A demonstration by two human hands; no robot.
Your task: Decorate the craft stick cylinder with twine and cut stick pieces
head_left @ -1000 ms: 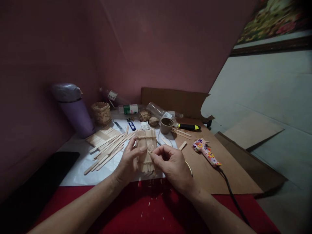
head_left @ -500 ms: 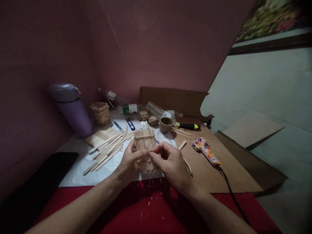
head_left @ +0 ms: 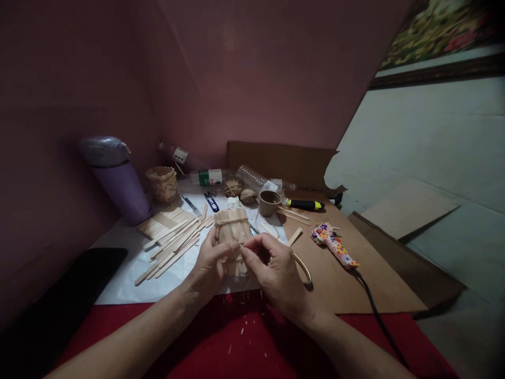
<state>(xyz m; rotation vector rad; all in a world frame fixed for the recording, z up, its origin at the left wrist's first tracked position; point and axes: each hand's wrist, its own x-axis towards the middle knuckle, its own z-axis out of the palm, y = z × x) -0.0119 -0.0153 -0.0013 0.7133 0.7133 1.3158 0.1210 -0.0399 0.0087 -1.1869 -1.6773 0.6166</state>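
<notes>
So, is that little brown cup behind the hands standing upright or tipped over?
Upright. The brown cup shows its round rim on top, opening upward, with its side below.

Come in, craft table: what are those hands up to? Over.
Left hand holding stick-covered piece. Right hand pinched at its front, exact hold unclear. Loose sticks off left, seemingly not in the way.

two hands (head_left: pixel 209 260) (head_left: pixel 281 271), one glue gun (head_left: pixel 334 246)

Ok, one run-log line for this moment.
left hand: holding pale cord-banded wooden-slat cylinder; right hand: pinched shut at its front; right side: flower-patterned pistol-shaped tool on flat brown cardboard
</notes>
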